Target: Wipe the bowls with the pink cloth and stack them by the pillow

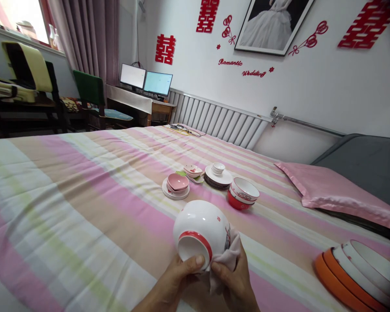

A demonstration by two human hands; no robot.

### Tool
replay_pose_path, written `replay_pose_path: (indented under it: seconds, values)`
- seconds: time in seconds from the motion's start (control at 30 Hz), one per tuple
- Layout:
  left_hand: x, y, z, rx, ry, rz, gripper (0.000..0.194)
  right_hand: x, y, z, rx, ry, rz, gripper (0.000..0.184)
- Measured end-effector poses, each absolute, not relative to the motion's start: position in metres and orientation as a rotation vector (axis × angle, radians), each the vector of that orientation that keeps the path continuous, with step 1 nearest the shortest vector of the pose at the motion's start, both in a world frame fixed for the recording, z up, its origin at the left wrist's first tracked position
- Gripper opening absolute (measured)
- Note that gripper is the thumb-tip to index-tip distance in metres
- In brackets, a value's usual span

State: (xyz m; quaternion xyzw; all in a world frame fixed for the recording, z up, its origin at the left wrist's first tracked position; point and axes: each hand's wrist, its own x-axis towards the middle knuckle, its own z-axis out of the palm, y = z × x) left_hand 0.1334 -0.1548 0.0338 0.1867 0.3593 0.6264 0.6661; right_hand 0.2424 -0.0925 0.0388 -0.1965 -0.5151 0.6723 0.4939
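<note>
A white bowl (203,221) with a red foot ring is tipped so that its base faces me. My left hand (178,277) grips it from below, thumb on the base inside the ring. In my right hand (235,277) is a pale pinkish cloth (229,258), pressed against the bowl's right side over a printed figure. The fingers behind the bowl are hidden. Just beyond stand two stacked bowls (243,190), the lower one red. To their left are a stack of plates (217,177) topped by small white dishes (218,168), and a pink bowl (177,182) on white saucers (175,195).
Striped bedding (117,208) covers the bed. Nested white and orange bowls (354,268) stand at the lower right, below a pink pillow (338,195). Cables (185,129) lie at the far edge by a metal railing (211,115). A green chair (89,89) and monitors (157,82) stand beyond.
</note>
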Motion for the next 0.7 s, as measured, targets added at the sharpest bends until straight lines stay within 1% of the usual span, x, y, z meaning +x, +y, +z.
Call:
replay_pose_path:
  seconds: [0.23, 0.43, 0.7]
  values:
    - [0.1338, -0.1557, 0.0335, 0.424, 0.811, 1.430, 0.057, 0.2435, -0.0932, 0.0389, -0.500, -1.262, 1.641, 0.056]
    - [0.1329, -0.1540, 0.0327, 0.413, 0.818, 1.422, 0.057, 0.2434, -0.0915, 0.0370, -0.495, -1.272, 1.623, 0.061]
    - [0.1325, -0.1551, 0.0328, 0.426, 0.815, 1.410, 0.055, 0.2430, -0.0918, 0.0392, -0.494, -1.278, 1.625, 0.059]
